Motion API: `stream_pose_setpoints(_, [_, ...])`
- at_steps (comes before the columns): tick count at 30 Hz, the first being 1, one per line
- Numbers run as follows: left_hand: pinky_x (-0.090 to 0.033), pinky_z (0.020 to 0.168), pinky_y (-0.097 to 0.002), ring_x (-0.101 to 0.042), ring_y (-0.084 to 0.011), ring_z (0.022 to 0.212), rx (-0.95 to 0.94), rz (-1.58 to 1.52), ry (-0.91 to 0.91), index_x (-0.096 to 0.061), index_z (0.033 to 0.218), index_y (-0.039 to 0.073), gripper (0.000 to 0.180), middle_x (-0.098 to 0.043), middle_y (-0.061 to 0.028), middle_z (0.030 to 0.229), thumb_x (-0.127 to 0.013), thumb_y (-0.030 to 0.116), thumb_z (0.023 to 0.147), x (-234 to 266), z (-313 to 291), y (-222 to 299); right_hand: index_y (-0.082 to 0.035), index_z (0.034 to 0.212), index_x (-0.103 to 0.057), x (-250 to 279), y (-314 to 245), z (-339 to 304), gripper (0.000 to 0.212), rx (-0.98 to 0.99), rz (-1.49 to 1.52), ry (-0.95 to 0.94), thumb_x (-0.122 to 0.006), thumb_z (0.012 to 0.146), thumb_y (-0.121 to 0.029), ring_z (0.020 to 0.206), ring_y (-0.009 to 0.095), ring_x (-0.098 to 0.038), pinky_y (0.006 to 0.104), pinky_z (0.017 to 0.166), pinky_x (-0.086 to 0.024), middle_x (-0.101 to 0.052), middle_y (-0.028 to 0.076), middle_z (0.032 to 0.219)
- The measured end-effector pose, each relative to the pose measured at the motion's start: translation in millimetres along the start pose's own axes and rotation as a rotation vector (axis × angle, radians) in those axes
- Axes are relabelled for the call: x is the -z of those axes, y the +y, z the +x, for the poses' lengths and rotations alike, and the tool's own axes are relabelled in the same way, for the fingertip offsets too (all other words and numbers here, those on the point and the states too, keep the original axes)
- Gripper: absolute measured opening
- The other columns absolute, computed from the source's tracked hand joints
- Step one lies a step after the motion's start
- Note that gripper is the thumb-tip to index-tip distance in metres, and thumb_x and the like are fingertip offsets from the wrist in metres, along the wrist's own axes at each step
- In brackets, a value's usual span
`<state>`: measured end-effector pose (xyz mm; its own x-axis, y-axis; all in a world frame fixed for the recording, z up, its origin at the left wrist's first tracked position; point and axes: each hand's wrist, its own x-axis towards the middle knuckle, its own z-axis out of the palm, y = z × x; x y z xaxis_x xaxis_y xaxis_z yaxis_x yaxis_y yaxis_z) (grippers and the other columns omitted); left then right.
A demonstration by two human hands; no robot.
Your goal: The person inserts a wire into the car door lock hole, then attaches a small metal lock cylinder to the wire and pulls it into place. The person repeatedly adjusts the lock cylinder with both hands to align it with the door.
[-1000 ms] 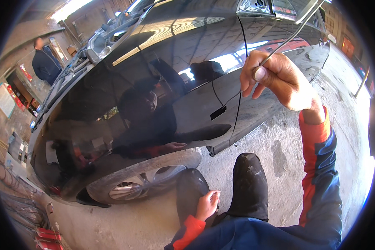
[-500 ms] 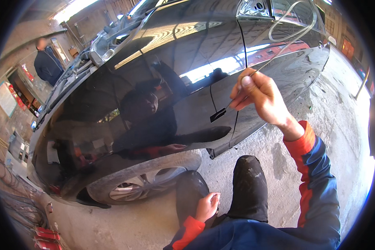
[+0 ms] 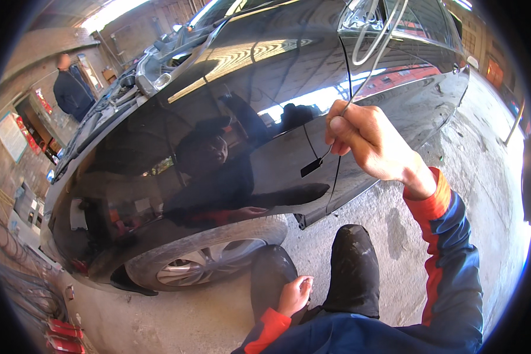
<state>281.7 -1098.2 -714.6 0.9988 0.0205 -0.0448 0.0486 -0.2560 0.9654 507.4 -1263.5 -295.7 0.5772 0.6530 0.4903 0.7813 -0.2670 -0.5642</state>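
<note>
Beside the glossy black car fender [image 3: 159, 165], my right hand [image 3: 374, 144] is raised, its thumb and fingers closed round a thin grey metal rod [image 3: 374, 68]. Above the hand the rod rises and bends into a long loop near the car's mirror area, cut off at the top edge. Its lower end reaches a small black rectangular slot [image 3: 311, 168] in the fender; how far it goes inside is hidden. My left hand [image 3: 295, 296] rests low by my leg, fingers loosely curled, with nothing visible in it.
Below the fender is the front wheel [image 3: 203, 259], close to my knees. The engine bay [image 3: 124, 88] shows at the far left, with a person [image 3: 72, 91] standing beyond. Cables [image 3: 26, 295] and red items [image 3: 65, 336] lie on the floor at lower left.
The rod has turned in my right hand: its loop has swung left and looks narrower. The right wrist has shifted slightly. My left hand stays put, and the whole view has tilted a little.
</note>
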Motion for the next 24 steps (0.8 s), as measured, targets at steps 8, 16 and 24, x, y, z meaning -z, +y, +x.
stream_pose_setpoints(8, [-0.059, 0.062, -0.0335, -0.076, -0.0176, 0.067, -0.063, -0.015, 0.043, -0.075, 0.118, 0.007, 0.019, -0.077, -0.0073, 0.079, -0.067, 0.021, 0.107, -3, -2, -10, 0.001, 0.099, -0.057, 4, -15, -16, 0.006, 0.144, -0.008, 0.063, -0.052, 0.1, 0.002, 0.067, 0.032, -0.067, 0.0423, 0.068, -0.055, -0.062, 0.015, 0.075])
stream_pose_setpoints(16, [-0.056, 0.051, -0.0283, -0.069, -0.0108, 0.061, 0.048, -0.08, -0.021, -0.075, 0.116, 0.001, 0.021, -0.076, -0.0063, 0.079, -0.068, 0.018, 0.107, -1, 2, -14, 0.004, 0.099, -0.056, 8, -5, -43, 0.009, 0.353, -0.074, 0.15, -0.061, 0.093, 0.008, 0.074, 0.046, -0.061, 0.0503, 0.068, -0.05, -0.061, 0.022, 0.091])
stream_pose_setpoints(24, [-0.057, 0.06, -0.0336, -0.072, -0.0165, 0.063, -0.015, 0.006, 0.056, -0.075, 0.114, 0.006, 0.019, -0.074, -0.0052, 0.075, -0.068, 0.022, 0.107, -5, 0, -4, 0.004, 0.093, -0.056, 4, 8, -57, 0.01, 0.524, -0.055, 0.19, -0.05, 0.098, 0.01, 0.082, 0.031, -0.072, 0.0405, 0.071, -0.059, -0.07, 0.023, 0.094])
